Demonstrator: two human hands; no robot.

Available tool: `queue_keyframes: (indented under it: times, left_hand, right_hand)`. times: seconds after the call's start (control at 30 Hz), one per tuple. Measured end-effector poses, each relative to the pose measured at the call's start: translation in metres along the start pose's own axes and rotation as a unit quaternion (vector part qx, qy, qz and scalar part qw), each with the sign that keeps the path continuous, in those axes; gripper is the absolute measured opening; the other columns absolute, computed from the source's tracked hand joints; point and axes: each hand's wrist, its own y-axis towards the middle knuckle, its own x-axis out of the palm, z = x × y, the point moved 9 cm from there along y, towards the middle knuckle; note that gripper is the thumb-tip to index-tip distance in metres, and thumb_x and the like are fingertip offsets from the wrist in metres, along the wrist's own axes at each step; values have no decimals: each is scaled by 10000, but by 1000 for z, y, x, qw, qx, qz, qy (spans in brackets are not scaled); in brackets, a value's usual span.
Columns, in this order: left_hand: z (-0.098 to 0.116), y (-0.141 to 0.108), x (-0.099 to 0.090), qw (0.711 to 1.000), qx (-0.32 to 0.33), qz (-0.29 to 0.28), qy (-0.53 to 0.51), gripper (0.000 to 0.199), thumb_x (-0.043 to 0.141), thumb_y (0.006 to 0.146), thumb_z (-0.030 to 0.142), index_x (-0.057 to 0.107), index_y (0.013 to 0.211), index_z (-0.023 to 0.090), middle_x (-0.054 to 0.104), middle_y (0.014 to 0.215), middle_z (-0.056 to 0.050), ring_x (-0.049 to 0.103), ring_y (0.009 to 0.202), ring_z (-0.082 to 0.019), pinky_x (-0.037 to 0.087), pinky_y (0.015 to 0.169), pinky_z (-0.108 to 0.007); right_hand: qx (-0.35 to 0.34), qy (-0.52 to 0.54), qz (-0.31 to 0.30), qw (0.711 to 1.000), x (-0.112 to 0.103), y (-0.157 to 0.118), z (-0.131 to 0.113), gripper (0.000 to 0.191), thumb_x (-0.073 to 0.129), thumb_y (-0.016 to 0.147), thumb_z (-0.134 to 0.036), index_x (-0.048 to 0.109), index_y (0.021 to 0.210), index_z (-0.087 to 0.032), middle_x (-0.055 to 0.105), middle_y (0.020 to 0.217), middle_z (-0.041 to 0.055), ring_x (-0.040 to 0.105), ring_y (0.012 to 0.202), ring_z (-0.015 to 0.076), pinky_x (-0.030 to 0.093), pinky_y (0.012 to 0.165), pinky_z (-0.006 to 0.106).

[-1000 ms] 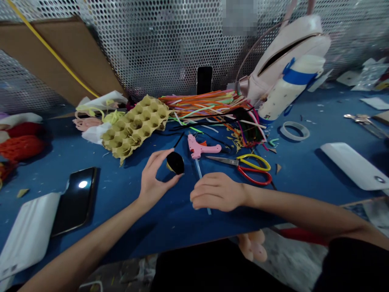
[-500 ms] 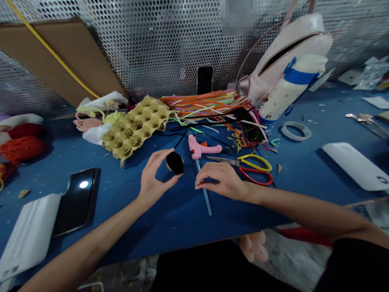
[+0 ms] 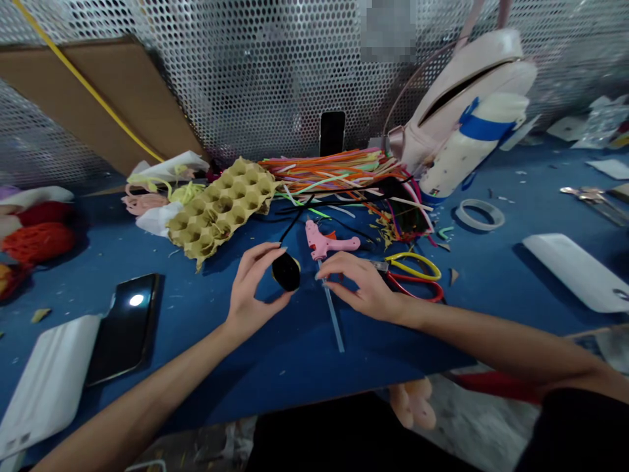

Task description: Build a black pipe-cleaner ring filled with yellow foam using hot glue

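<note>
- The left hand (image 3: 251,288) pinches a black oval piece (image 3: 285,272) at its edges, thumb below and fingers above, off to the left of the glue gun.
- A pale yellowish rim shows along the side of the piece; a thin black strip (image 3: 295,223) runs up and away from its top.
- The right hand (image 3: 363,285) is curled over the upper part of a clear glue stick (image 3: 334,321), with a gap between thumb and forefinger; I cannot tell whether its fingertips press on the stick.
- The stick reaches back from a pink glue gun (image 3: 319,244), which lies on its side on the blue table (image 3: 236,380).
- The step in hand looks like steadying the piece with one hand while the other tends the stick. The next move seems to call for a light left grip at the edges and a sure right one, clear of the nozzle.
- Scissors (image 3: 415,267) lie just beyond the right hand, partly hidden by it.
- Farther out are an egg carton (image 3: 223,206) and a heap of coloured stems (image 3: 329,167).
</note>
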Motion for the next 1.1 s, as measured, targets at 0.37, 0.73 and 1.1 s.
queue_keyframes:
  times: [0.37,0.73,1.1]
  left_hand:
    - [21,-14,10,989,90,-53,-100,692,821,796,104,537,1408,256,662,1359,-147,666,1287,-279,602,1046,-455]
    - [35,-13,18,981,155,-77,-92,680,708,887,44,496,1508,223,683,1437,-190,653,1379,-279,531,1165,-518]
    - [45,-17,14,975,218,-46,25,867,728,887,33,362,1615,328,715,1433,-99,584,1461,-261,318,1298,-619]
  right_hand:
    - [23,25,-18,999,3,-1,8,186,584,1061,-285,634,1221,-204,733,1113,87,666,1012,203,572,863,350]
    - [13,41,-25,999,9,-3,9,476,686,986,-535,601,1304,-190,706,1169,128,679,1062,246,588,947,414]
    - [18,135,-40,990,11,0,8,441,766,946,-406,650,1319,-201,724,1269,122,698,1107,228,592,881,340]
